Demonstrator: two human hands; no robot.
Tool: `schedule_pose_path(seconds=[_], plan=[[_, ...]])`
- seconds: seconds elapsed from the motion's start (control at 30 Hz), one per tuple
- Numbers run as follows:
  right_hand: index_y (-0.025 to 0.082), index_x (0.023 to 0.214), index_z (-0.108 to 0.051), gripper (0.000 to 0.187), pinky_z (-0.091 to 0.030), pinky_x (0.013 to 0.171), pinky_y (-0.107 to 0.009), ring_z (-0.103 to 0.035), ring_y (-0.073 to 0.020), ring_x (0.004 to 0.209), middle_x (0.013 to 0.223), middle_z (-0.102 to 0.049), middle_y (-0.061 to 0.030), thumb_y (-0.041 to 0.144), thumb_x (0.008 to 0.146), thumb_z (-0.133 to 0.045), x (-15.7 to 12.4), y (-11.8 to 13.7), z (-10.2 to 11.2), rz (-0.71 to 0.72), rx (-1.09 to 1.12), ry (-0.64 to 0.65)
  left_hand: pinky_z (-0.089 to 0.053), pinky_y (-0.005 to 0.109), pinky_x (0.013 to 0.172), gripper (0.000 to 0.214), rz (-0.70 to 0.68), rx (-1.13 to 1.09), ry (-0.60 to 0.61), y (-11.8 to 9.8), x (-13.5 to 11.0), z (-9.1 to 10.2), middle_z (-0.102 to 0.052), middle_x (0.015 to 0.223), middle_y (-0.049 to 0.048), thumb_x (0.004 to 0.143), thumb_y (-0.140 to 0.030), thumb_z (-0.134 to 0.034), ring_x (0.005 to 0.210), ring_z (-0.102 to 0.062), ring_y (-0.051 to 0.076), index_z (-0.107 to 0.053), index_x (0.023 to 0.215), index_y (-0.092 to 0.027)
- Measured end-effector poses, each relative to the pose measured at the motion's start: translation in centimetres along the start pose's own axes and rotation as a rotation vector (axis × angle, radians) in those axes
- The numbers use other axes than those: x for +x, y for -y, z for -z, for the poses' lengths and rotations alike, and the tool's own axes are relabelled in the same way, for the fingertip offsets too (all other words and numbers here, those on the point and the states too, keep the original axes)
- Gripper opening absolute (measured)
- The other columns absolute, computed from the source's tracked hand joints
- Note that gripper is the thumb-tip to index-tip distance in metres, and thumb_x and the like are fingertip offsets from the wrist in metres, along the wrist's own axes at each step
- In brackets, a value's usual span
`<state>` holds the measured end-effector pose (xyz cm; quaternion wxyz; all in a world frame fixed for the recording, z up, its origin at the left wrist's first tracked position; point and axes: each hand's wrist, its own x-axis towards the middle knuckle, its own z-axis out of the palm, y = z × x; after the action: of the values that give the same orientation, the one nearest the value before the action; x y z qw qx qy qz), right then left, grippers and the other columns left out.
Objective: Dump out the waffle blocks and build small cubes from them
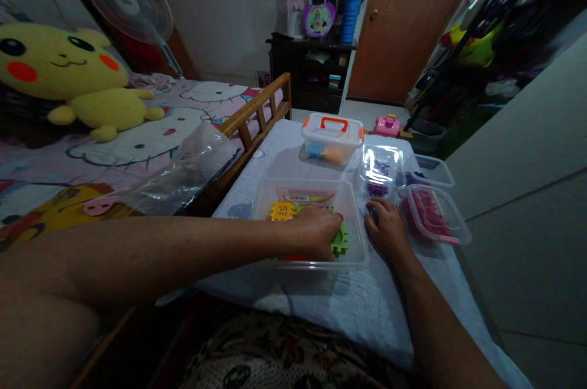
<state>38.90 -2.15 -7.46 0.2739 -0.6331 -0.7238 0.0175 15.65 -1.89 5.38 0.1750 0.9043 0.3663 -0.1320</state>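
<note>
My left hand [314,231] reaches into a clear plastic tub [355,193] on the white cloth. Its fingers curl down over green toy pieces [340,243] inside; what they grip is hidden. A yellow piece [282,211] and a printed card [306,196] also lie in the tub. My right hand [386,228] rests on the cloth just right of the tub, fingers loosely bent, touching its rim and holding nothing that I can see.
A lidded box with an orange handle [332,135] stands behind the tub. Clear containers of purple [380,172] and pink pieces [433,213] sit at the right. A bed with a yellow plush [73,74], plastic bag [183,175] and wooden footboard [257,111] lies left.
</note>
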Motion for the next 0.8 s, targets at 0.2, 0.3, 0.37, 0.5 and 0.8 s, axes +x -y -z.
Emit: schedule_pose_path(seconds=[0.2, 0.3, 0.37, 0.5, 0.8], plan=[[0.017, 0.109, -0.067, 0.03, -0.044, 0.1, -0.047, -0.056, -0.0305, 0.112, 0.119, -0.063, -0.0155, 0.026, 0.086, -0.051, 0.0, -0.1, -0.1, 0.0, 0.004, -0.008, -0.055, 0.043, 0.085, 0.056, -0.03, -0.033, -0.015, -0.1, -0.1, -0.7, -0.064, 0.118, 0.0175, 0.067, -0.045, -0.075, 0.107, -0.063, 0.033, -0.062, 0.113, -0.016], [0.017, 0.108, -0.068, 0.029, -0.044, 0.1, -0.048, -0.057, -0.0309, 0.112, 0.119, -0.064, -0.0158, 0.026, 0.086, -0.051, 0.1, 0.0, -0.1, 0.012, 0.0, -0.012, -0.055, 0.041, 0.087, 0.065, -0.041, -0.037, -0.066, 0.2, -0.1, -1.1, -0.058, 0.126, 0.018, 0.064, -0.047, -0.078, 0.112, -0.06, 0.034, -0.06, 0.118, -0.016], [0.016, 0.107, -0.068, 0.029, -0.044, 0.1, -0.047, -0.057, -0.031, 0.112, 0.119, -0.064, -0.016, 0.026, 0.086, -0.051, 0.1, 0.0, -0.1, 0.011, -0.004, -0.01, -0.053, 0.042, 0.091, 0.069, -0.038, -0.029, -0.072, 0.5, 0.0, -1.1, -0.057, 0.127, 0.0183, 0.064, -0.048, -0.079, 0.117, -0.057, 0.035, -0.058, 0.121, -0.016], [0.017, 0.108, -0.068, 0.029, -0.044, 0.1, -0.047, -0.057, -0.0303, 0.112, 0.119, -0.064, -0.0152, 0.025, 0.086, -0.051, 0.0, 0.0, -0.1, 0.007, 0.002, -0.012, -0.042, 0.045, 0.106, 0.076, -0.095, -0.002, -0.032, 1.3, -0.7, 0.4, -0.054, 0.136, 0.0214, 0.062, -0.046, -0.081, 0.137, -0.04, 0.038, -0.054, 0.126, -0.015], [0.015, 0.109, -0.067, 0.031, -0.044, 0.1, -0.047, -0.056, -0.0309, 0.111, 0.12, -0.063, -0.0161, 0.027, 0.087, -0.05, 0.0, 0.0, 0.0, -0.004, -0.001, 0.013, -0.049, 0.039, 0.092, 0.051, -0.003, -0.011, 0.054, 2.5, -5.1, 2.3, -0.061, 0.125, 0.0155, 0.068, -0.033, -0.076, 0.112, -0.059, 0.031, -0.058, 0.114, -0.018]])
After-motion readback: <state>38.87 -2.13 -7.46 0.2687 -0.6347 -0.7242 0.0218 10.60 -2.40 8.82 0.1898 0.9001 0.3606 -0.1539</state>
